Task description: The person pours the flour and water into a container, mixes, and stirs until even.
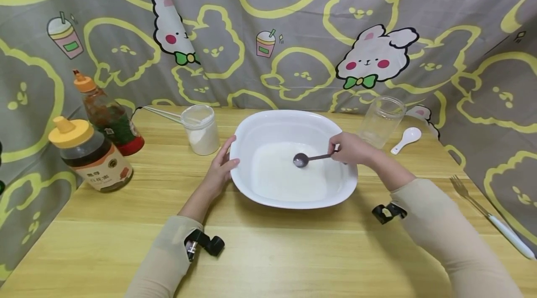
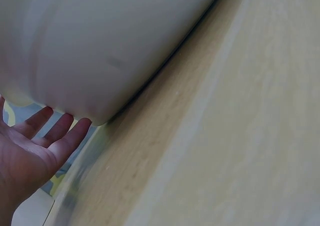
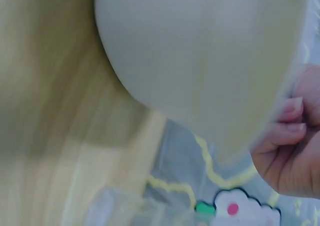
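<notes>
Where bunny-print curtain [image 1: 377, 18] hangs — light wooden table [image 1: 293, 251] below.

Little can be read here. The amber squeeze bottle with the yellow cap [image 1: 90, 155] carries a cream paper label with a line of dark Chinese characters and a small round emblem beside it, but the characters are too small and blurred to make out. The dark sauce bottle with the orange nozzle [image 1: 110, 116] has a red and green label whose print cannot be read at all.
</notes>
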The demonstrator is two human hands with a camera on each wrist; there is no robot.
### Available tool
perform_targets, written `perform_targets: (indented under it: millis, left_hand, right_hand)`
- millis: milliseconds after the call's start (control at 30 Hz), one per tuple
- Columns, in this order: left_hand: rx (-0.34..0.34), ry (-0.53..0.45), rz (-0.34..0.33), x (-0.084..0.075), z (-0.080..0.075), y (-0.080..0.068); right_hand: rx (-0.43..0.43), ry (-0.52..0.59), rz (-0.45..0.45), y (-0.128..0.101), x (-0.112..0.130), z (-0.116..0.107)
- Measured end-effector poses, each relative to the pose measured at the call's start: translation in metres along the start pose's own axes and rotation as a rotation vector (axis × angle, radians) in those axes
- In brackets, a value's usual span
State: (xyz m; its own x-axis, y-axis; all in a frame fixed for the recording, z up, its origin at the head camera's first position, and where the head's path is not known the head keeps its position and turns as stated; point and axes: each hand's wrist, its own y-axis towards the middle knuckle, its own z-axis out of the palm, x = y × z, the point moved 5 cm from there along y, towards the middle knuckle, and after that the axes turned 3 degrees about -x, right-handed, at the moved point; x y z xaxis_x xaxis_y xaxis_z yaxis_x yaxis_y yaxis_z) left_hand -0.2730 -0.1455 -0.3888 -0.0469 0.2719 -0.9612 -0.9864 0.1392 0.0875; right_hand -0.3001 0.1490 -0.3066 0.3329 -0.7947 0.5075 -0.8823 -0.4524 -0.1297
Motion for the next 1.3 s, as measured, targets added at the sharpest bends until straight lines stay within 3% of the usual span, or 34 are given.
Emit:
perform_targets:
  millis: [200,333,500,700,867,967,1100,1200,1300]
  left_hand:
    - [0.001,0.008,0.004,-0.001,-0.001,0.000]
    - [-0.001,0.013,0.008,-0.001,-0.002,-0.001]
    - [0.001,0.008,0.009,0.000,-0.001,-0.001]
    - [-0.001,0.005,0.005,0.001,-0.001,-0.002]
    - [0.002,0.008,-0.001,0.000,0.000,-0.002]
    - [0.005,0.006,0.004,-0.001,0.001,-0.001]
    - [0.010,0.005,0.011,-0.002,0.001,-0.001]
    - [0.013,0.012,0.015,-0.002,0.001,0.000]
    - [0.009,0.013,0.018,0.000,0.001,0.001]
  right_hand:
    - [0.204,0.105,-0.044,-0.017,-0.001,-0.001]
    - [0.237,0.139,-0.117,-0.013,0.010,0.011]
    - [0.161,0.163,-0.160,0.003,0.026,0.029]
    - [-0.030,0.095,-0.062,0.017,0.020,0.031]
    - [-0.072,0.033,-0.007,0.013,0.008,0.020]
    - [-0.034,0.018,0.011,0.004,0.003,0.011]
    - [0.081,0.059,-0.003,-0.010,0.001,0.002]
    - [0.170,0.127,-0.030,-0.015,0.003,0.006]
    - [0.205,0.167,-0.055,-0.012,0.009,0.016]
